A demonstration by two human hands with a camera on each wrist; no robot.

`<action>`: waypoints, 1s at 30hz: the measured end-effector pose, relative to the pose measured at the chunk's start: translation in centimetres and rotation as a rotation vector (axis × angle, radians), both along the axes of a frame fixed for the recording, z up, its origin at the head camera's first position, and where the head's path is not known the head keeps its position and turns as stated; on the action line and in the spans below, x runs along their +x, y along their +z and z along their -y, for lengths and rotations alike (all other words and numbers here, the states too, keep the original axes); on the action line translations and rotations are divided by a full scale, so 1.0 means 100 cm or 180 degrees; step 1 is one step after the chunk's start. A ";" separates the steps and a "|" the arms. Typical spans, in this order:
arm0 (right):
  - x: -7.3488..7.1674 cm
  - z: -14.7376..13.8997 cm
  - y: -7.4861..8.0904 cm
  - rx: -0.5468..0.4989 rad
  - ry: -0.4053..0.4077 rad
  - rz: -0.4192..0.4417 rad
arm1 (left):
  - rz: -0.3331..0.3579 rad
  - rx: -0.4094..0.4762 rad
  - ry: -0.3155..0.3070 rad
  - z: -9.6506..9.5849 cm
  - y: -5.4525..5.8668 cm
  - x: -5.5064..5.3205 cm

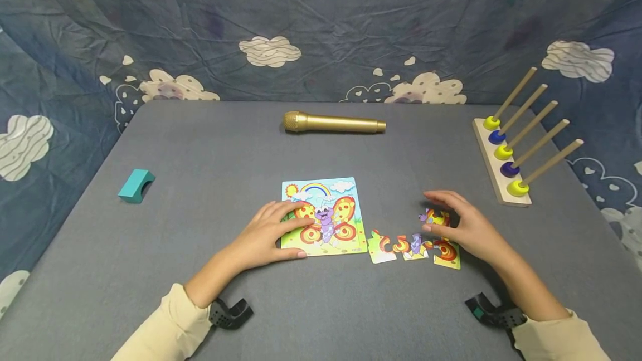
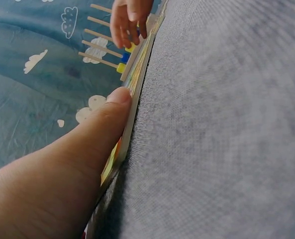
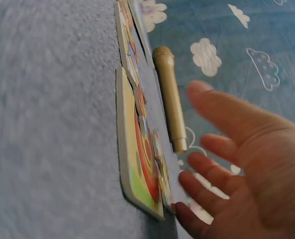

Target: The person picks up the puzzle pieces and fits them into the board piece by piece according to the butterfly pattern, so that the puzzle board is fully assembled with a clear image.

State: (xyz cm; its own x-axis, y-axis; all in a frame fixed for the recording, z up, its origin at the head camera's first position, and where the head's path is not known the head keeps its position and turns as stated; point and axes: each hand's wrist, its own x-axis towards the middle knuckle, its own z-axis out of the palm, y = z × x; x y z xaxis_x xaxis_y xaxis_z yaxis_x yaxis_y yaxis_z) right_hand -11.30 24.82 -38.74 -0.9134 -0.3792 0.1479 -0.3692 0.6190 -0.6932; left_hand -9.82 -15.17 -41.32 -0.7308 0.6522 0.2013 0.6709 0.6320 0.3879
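Note:
A square butterfly picture board (image 1: 357, 222) lies flat on the grey table. My left hand (image 1: 261, 235) rests on its left side, fingers spread over the picture and thumb along the near edge; the left wrist view shows the thumb (image 2: 95, 127) against that edge. Right of the board lies a row of loose jigsaw pieces: a green-and-white one (image 1: 379, 256), one with a purple body (image 1: 417, 247) and one with a red spiral (image 1: 448, 259). Another jigsaw piece (image 1: 437, 217) lies above the last. Over it hovers my right hand (image 1: 471, 233), thumb and fingers apart, holding nothing.
A gold microphone (image 1: 336, 123) lies across the back of the table. At the right stands a wooden peg rack (image 1: 501, 183) with yellow and blue rings on tilted-looking pegs. A teal arch block (image 1: 135, 185) sits at the far left. Cloud-print cloth (image 1: 321, 27) hangs behind.

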 end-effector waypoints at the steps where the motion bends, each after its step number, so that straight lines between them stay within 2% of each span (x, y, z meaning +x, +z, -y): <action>1: -0.001 -0.001 -0.001 0.0038 0.0018 0.0030 | 0.0002 0.0000 -0.0003 0.000 0.000 0.000; 8: -0.003 -0.010 -0.007 0.0317 0.0156 0.0089 | 0.0019 -0.0033 0.0009 0.000 0.000 0.000; 23: -0.003 -0.010 -0.008 0.0596 0.0145 -0.0355 | 0.0022 -0.0064 0.0020 0.000 -0.001 -0.001; 30: -0.001 -0.003 -0.001 0.0647 0.0010 -0.0250 | -0.0009 -0.0078 0.0022 -0.001 0.000 0.000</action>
State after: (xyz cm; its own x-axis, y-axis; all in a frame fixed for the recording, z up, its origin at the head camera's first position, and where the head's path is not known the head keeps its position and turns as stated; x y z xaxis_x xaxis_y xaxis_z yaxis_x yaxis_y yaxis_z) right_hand -11.39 25.14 -38.86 -0.9009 -0.4112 0.1388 -0.4192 0.7419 -0.5233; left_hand -9.80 -15.05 -41.28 -0.7348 0.6518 0.1873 0.6675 0.6460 0.3704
